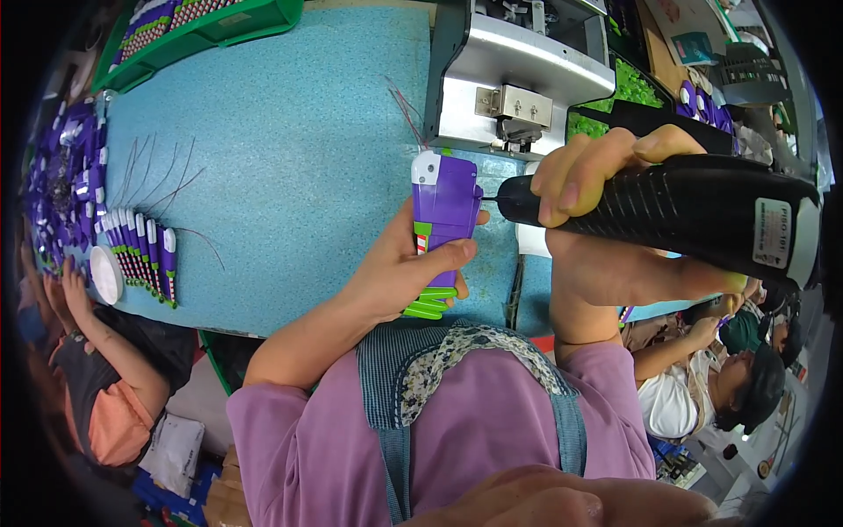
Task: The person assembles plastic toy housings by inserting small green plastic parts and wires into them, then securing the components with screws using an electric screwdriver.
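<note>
A purple plastic toy arm (446, 195) with a white end, a red-and-white striped band and green fingers is gripped in my left hand (399, 268). Thin wires trail from its white end. My right hand (580, 180) is wrapped round a black electric screwdriver (680, 206), held level from the right. The screwdriver's thin bit meets the right edge of the toy arm; the screw itself is too small to make out. Both hands are over the blue table (299, 158), close to my apron.
Several similar toy arms with wires stand in a row (145, 255) at left, beside a white round lid (107, 274). A green tray (237, 25) of parts lies far left. A metal machine (509, 79) stands ahead; green parts (632, 86) lie beyond. Co-workers sit on both sides.
</note>
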`<state>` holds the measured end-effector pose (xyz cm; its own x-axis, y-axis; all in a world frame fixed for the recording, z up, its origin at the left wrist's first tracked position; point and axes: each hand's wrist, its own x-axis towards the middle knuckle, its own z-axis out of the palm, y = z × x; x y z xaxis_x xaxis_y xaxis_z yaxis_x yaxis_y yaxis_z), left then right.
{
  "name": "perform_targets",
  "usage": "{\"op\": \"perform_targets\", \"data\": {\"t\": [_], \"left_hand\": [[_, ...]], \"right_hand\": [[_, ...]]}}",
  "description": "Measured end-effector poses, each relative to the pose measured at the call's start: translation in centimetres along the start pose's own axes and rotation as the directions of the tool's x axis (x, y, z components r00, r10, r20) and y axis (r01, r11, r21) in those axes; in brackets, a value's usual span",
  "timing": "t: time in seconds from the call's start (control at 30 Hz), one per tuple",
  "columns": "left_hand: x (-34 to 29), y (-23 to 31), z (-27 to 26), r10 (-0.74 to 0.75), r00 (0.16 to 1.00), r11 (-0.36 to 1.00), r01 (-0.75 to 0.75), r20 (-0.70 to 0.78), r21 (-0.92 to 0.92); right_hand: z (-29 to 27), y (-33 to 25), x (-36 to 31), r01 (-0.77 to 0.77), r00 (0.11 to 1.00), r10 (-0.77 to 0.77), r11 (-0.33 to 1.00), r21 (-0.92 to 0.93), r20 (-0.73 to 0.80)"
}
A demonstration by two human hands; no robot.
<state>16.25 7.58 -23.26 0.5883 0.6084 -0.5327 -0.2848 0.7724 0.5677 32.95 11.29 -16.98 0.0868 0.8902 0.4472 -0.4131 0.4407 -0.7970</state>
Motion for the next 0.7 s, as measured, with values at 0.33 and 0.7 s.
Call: {"op": "perform_targets", "data": {"t": [0.33,0.7], "left_hand": [[0.2,-0.4,-0.2,-0.041,0.996,0.999,0.042,0.075,-0.014],[0.1,0.3,0.2,0.002,1.0,0.998,0.0,0.026,-0.069]], "right_hand": [[-0.2,0.8,0.2,-0.038,0.998,0.035,0.997,0.061,0.047],[-1.8,0.4,2.0,0.052,0.992,-0.058,0.997,0.054,0.114]]}}
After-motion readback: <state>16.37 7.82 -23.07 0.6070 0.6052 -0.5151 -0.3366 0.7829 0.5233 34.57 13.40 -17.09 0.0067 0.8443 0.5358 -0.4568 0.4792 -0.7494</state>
